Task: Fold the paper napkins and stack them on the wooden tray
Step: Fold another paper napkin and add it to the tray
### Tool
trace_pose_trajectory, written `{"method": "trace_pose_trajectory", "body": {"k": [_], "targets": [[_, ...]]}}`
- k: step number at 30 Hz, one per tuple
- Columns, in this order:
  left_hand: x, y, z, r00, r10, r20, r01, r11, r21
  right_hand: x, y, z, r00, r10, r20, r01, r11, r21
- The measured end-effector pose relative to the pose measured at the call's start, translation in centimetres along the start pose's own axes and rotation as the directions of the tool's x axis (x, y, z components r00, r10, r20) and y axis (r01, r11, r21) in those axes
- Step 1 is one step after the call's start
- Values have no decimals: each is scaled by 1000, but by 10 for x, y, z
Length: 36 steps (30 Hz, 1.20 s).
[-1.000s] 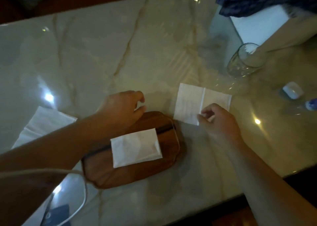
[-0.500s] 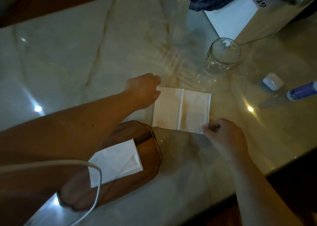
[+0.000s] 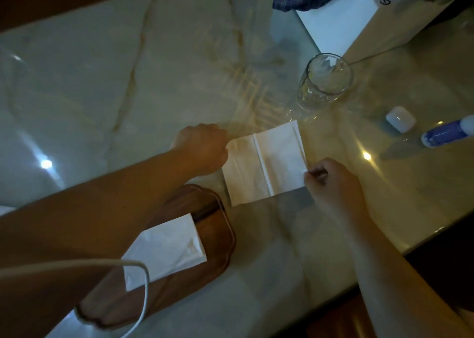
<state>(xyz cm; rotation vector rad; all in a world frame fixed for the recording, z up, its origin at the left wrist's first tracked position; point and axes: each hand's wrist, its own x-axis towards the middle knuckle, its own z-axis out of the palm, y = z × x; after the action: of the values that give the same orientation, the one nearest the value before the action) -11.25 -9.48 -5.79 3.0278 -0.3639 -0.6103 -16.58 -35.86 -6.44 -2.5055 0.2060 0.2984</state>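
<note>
A white paper napkin (image 3: 266, 165) lies flat on the marble table, with a crease down its middle. My left hand (image 3: 202, 149) rests curled on the napkin's left edge. My right hand (image 3: 333, 186) pinches its near right corner between thumb and fingers. Lower left stands the dark wooden tray (image 3: 218, 232), and a folded white napkin (image 3: 166, 248) lies on it. My left forearm crosses above the tray and hides part of it.
An empty drinking glass (image 3: 324, 81) stands just beyond the napkin. A small white case (image 3: 400, 119) and a blue-and-white tube (image 3: 448, 132) lie to the right. A white box (image 3: 338, 19) with dark cloth is at the back. A white cable (image 3: 143, 286) hangs near the camera.
My left hand moved from over the tray onto the napkin's left edge. My right hand shifted along the napkin to its near right corner. The view swung left, down the table.
</note>
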Motion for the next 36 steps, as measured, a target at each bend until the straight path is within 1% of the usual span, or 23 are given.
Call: {"method": "trace_pose_trajectory", "body": {"k": [3,5,10,14,15,17,20,22,24,25,27,31,34,36], "targets": [[-23,4,4,999,26,-39,-25,1000,5,13,-15,-3,989,-120,-85,123,992,36],[-37,8,10,997,53,-64,-51,998,28,23,-29,-2,971,-210,-113,215,976,35],[-57,18,21,990,131,-54,-126,989,78,51,-60,0,928,-370,-47,369,929,-17],[-68,22,21,976,210,-52,-207,976,66,63,-72,3,904,-426,15,427,904,-32],[-69,22,17,976,204,-77,-200,978,58,64,-73,3,898,-439,31,440,898,-28],[-65,17,7,972,161,-169,-155,987,50,64,-73,3,882,-467,58,469,883,-19],[-50,3,-7,949,40,-313,-51,998,-27,58,-71,1,856,-511,79,512,859,18],[-39,-6,-14,945,5,-328,-32,997,-77,51,-69,-2,845,-530,71,528,848,42],[-30,-10,-16,961,8,-276,-22,999,-49,44,-67,-4,848,-526,58,523,850,59],[-27,-12,-16,966,19,-257,-25,999,-21,41,-65,-5,850,-524,56,520,851,67],[-25,-12,-14,960,78,-269,-75,997,22,34,-60,-6,846,-531,56,526,847,77],[-35,-11,-5,900,248,-358,-234,969,83,20,-52,-7,805,-593,33,591,805,59],[-48,-10,2,886,323,-334,-311,946,91,9,-44,-3,756,-654,33,651,756,66],[-56,-9,6,887,344,-310,-330,939,98,1,-39,2,717,-697,31,694,717,65]]}}
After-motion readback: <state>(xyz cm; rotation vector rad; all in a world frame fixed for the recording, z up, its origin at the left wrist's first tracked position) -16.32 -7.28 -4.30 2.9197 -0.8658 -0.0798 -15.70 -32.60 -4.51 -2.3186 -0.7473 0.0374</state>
